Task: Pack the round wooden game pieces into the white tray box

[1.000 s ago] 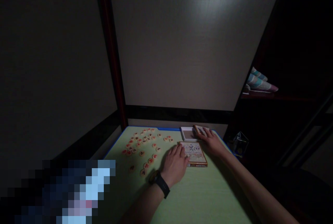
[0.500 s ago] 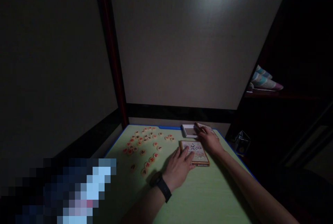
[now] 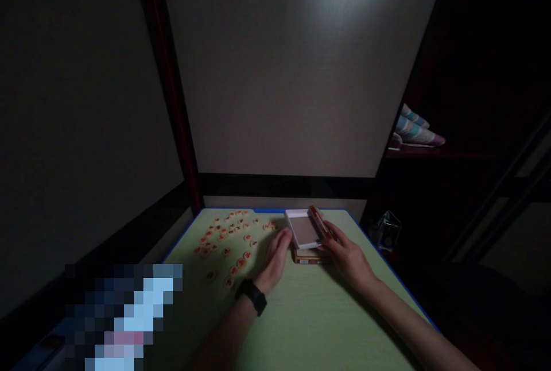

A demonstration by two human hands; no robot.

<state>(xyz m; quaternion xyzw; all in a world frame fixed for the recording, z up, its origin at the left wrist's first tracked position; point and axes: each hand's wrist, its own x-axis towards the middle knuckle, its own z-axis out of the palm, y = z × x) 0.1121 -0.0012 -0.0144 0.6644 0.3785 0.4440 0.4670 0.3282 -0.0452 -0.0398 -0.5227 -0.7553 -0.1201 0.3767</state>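
My right hand (image 3: 350,259) grips the open box at its right side. Its white shallow tray (image 3: 290,227) shows a plain brown bottom, and a patterned brown piece, perhaps its lid (image 3: 319,220), stands tilted along the right edge. This open box overlaps a second, closed box (image 3: 305,259), whose front edge shows below. My left hand (image 3: 275,259), with a dark watch on its wrist, has its fingers stretched out at the tray's left side; whether it touches cannot be made out. Several round Chinese chess pieces (image 3: 227,251) with red or black characters lie scattered left of it.
The green table (image 3: 310,313) has a blue edge and meets a panelled wall at the back. Beyond its right side is a shiny wrapped object (image 3: 388,230). Striped cloth (image 3: 415,128) lies on a dark shelf. A blurred-out patch covers the lower left.
The open box has come nearer, from the table's back to over the closed box, in my right hand. My left hand has left the closed box's top for the tray's left side.
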